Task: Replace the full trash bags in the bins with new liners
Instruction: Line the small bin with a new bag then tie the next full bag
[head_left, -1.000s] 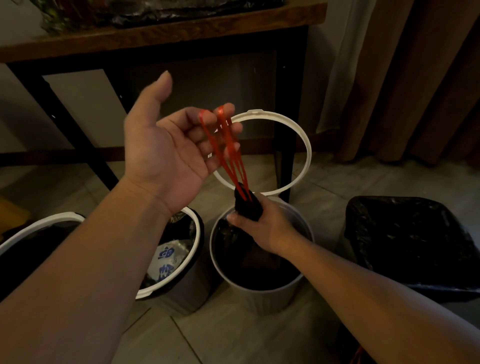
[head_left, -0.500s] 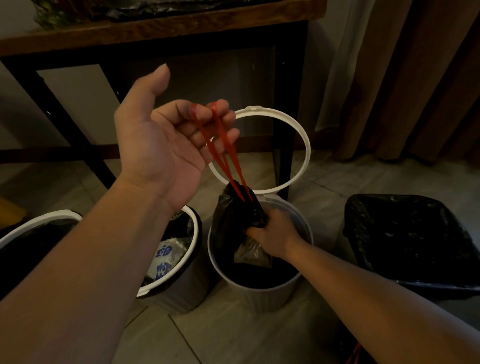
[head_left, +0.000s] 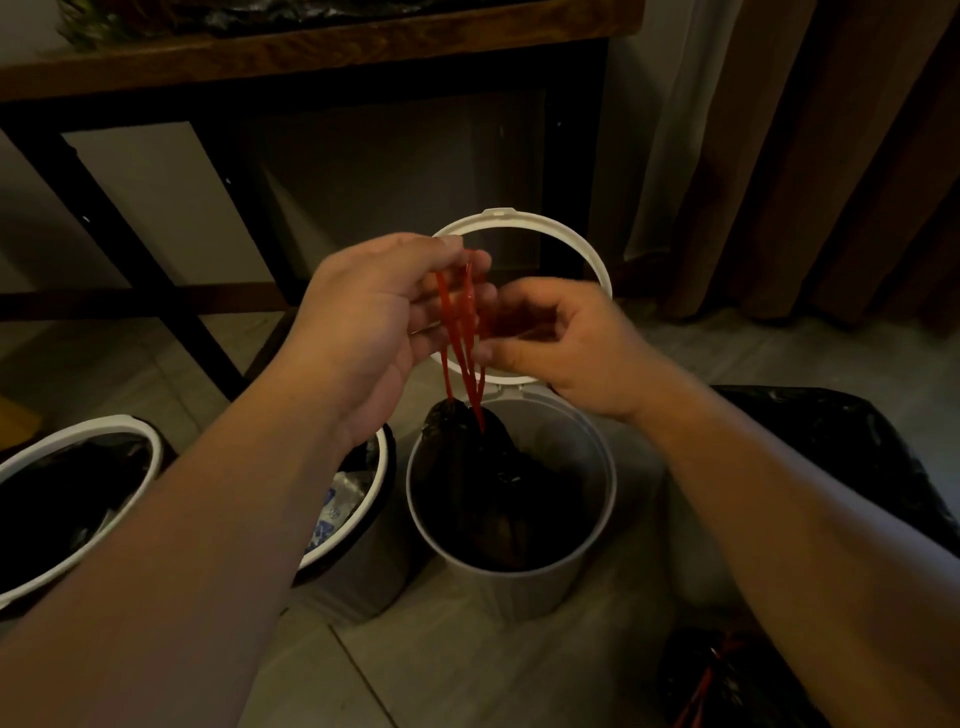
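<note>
- Head view: the left hand (head_left: 374, 322) is raised above the white bin (head_left: 519, 582), fingers curled round the red drawstrings (head_left: 457, 332), gripping them.
- The right hand (head_left: 566, 343) is just beside the strands with fingers curled. It is blurred, so a grip cannot be confirmed.
- The drawstrings run down to the gathered neck of the black trash bag (head_left: 467, 457), which sits inside the white bin.
- The ring lid (head_left: 519, 217) stands tilted up behind the hands.
- Two lined bins (head_left: 353, 582) stand left of the white bin, and a black-lined bin (head_left: 841, 441) stands to its right.
- A tied bag (head_left: 727, 680) lies on the floor, bottom right.
- A wooden bench (head_left: 311, 47) runs along the top.
</note>
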